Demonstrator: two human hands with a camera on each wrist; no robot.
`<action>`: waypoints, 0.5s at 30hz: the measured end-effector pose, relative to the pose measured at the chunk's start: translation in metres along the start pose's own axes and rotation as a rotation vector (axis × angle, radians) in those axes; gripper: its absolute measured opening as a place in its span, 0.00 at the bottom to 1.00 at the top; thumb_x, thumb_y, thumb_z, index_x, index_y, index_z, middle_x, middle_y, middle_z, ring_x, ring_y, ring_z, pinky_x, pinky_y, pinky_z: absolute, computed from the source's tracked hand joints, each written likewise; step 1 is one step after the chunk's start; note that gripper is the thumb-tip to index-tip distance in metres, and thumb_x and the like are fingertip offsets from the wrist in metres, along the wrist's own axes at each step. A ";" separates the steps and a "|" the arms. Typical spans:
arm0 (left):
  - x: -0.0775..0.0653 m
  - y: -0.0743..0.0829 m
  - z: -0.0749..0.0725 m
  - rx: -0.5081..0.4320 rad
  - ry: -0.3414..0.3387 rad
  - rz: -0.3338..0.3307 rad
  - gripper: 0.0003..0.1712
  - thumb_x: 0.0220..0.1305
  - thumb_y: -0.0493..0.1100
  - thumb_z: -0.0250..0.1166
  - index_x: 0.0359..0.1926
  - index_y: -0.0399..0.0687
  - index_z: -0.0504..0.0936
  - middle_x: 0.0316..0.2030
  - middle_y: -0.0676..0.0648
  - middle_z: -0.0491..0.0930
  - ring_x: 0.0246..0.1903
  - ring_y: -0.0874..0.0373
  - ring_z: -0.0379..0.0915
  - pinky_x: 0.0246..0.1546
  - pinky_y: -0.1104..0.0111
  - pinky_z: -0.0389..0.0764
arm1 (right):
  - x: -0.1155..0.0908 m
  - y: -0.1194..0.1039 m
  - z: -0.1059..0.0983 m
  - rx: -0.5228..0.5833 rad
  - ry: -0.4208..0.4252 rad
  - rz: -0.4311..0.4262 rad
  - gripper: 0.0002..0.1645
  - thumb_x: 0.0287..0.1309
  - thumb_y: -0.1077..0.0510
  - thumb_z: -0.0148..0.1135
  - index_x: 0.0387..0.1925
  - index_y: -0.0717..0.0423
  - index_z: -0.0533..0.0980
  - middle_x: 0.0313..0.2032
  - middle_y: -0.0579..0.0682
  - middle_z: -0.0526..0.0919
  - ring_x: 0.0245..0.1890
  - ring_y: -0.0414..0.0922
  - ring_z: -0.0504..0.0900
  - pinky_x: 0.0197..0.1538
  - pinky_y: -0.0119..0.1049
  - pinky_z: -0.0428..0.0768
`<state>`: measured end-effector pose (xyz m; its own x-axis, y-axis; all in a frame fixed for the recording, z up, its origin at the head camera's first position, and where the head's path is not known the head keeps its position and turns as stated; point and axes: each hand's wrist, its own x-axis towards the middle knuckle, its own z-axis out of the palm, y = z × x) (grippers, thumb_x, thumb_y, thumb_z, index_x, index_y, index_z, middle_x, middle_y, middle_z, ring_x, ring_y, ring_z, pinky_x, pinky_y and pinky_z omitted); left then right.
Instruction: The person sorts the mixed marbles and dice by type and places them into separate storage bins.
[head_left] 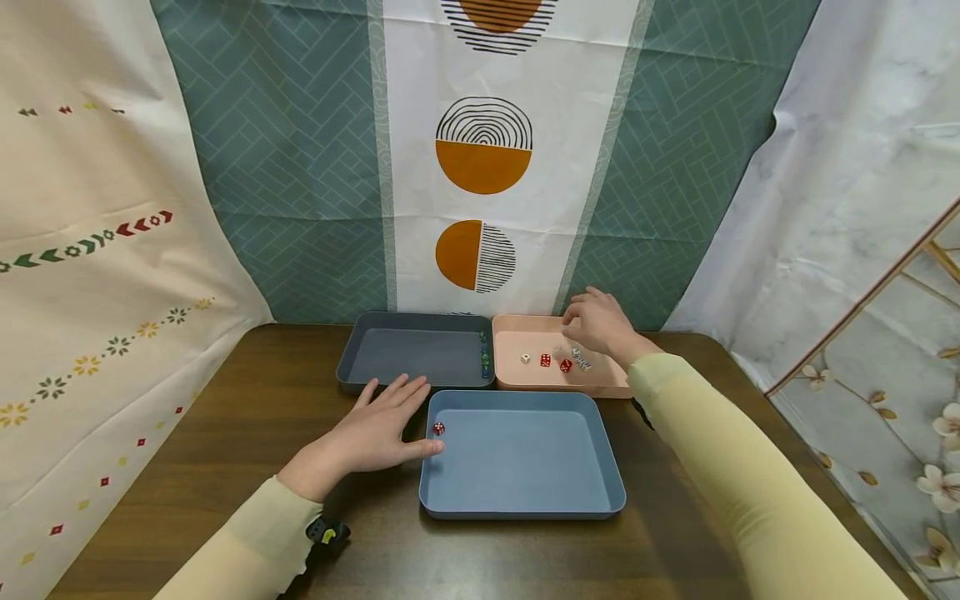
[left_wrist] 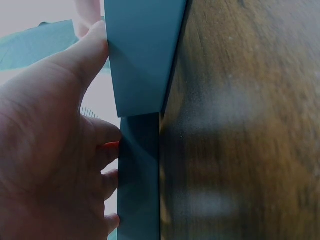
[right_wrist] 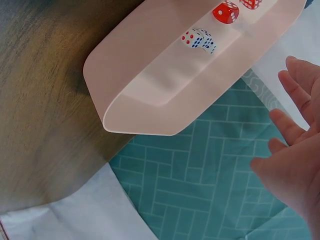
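Note:
My left hand [head_left: 381,431] has its fingers spread, the thumb at the left rim of the blue tray [head_left: 525,500] and the other fingertips by the near rim of the dark grey tray [head_left: 420,354]. One red die [head_left: 438,428] lies inside the blue tray, close to that thumb. Over the far right part of the pink tray [head_left: 517,329] hovers my right hand [head_left: 597,323], fingers loosely bent, nothing seen in them. Beneath it the pink tray holds red dice [right_wrist: 226,12] and white dice [right_wrist: 194,38]; a whitish blur there is unclear.
Several small green and blue pieces [head_left: 484,357] line the right side of the dark grey tray. All three trays stand on a brown wooden table [head_left: 247,433]. Patterned cloth [head_left: 315,167] hangs behind the table, and more cloth hangs at both sides.

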<state>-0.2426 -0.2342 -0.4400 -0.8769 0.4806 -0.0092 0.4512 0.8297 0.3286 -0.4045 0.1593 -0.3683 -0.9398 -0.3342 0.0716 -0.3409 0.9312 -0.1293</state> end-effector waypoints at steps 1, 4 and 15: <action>0.000 0.000 0.000 0.001 -0.001 -0.001 0.64 0.72 0.81 0.60 0.88 0.40 0.58 0.87 0.40 0.53 0.87 0.38 0.43 0.80 0.30 0.36 | -0.001 0.000 -0.001 0.000 0.002 -0.002 0.16 0.77 0.54 0.68 0.55 0.59 0.89 0.78 0.67 0.70 0.86 0.67 0.50 0.85 0.64 0.47; 0.000 0.001 0.000 0.005 -0.001 -0.003 0.64 0.72 0.81 0.59 0.88 0.40 0.58 0.87 0.40 0.53 0.87 0.38 0.43 0.80 0.29 0.37 | -0.003 0.001 -0.003 0.007 0.008 -0.006 0.16 0.77 0.55 0.68 0.56 0.60 0.89 0.78 0.67 0.70 0.86 0.66 0.50 0.85 0.64 0.46; -0.001 0.003 -0.002 -0.002 -0.005 -0.008 0.63 0.73 0.80 0.60 0.88 0.40 0.57 0.87 0.40 0.53 0.87 0.38 0.43 0.80 0.29 0.37 | -0.010 -0.001 -0.003 0.040 0.006 -0.043 0.15 0.77 0.54 0.68 0.56 0.59 0.89 0.79 0.66 0.69 0.86 0.65 0.49 0.85 0.64 0.44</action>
<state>-0.2412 -0.2327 -0.4376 -0.8798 0.4751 -0.0171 0.4436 0.8333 0.3300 -0.3944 0.1624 -0.3655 -0.9242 -0.3726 0.0837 -0.3816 0.9094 -0.1657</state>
